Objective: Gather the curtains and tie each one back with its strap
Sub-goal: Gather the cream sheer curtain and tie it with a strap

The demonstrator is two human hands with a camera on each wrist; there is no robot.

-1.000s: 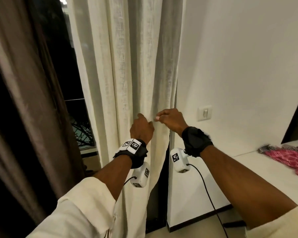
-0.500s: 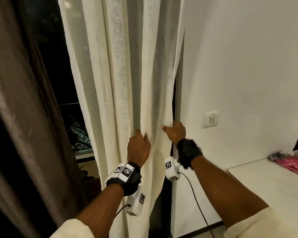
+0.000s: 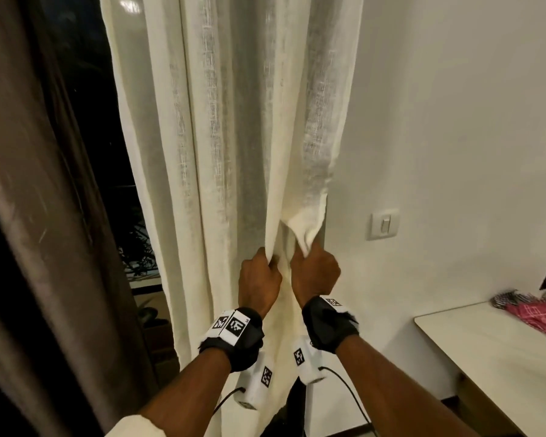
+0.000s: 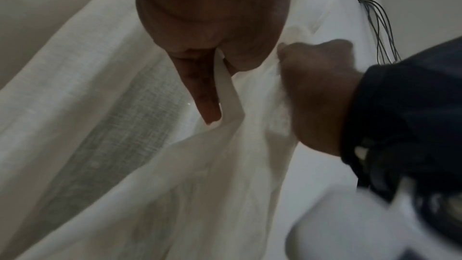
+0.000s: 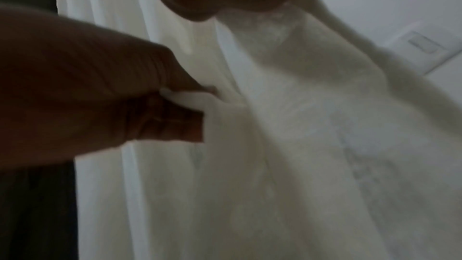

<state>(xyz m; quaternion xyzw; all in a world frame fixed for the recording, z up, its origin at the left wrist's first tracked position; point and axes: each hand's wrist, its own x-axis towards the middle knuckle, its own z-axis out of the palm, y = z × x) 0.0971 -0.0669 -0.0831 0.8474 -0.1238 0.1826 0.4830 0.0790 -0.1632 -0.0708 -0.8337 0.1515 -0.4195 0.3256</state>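
1. White sheer curtain (image 3: 234, 137) hangs centre frame in the head view, between the dark window (image 3: 120, 152) on the left and the white wall (image 3: 454, 121) on the right.
2. Left hand (image 3: 259, 283) is fisted on a vertical fold of the curtain, knuckles toward the camera. In the left wrist view a pleat edge is pinched between thumb and curled fingers (image 4: 200, 90).
3. Right hand (image 3: 314, 274) sits just right of the left hand, nearly touching it, same height. It grips the curtain's right edge; a bunched flap of cloth sticks up out of the top of the fist.
4. Right wrist view is blurred: cloth is under the right hand, but exact finger layout can't be told there. The left hand's fingers (image 5: 170, 118) show curled round a fold.
5. Curtain is partly gathered: pleats converge toward the 2 fists, and the cloth hangs loose below them.
6. No strap can be made out in any view.
7. Brown heavy curtain (image 3: 38, 200) hangs near left, untouched.
8. Light switch (image 3: 385, 223) on the wall, right of the hands. White table (image 3: 486, 357) near right, with pink patterned cloth (image 3: 539, 315) on its far end.
9. Both wrists carry black straps with tagged camera units.
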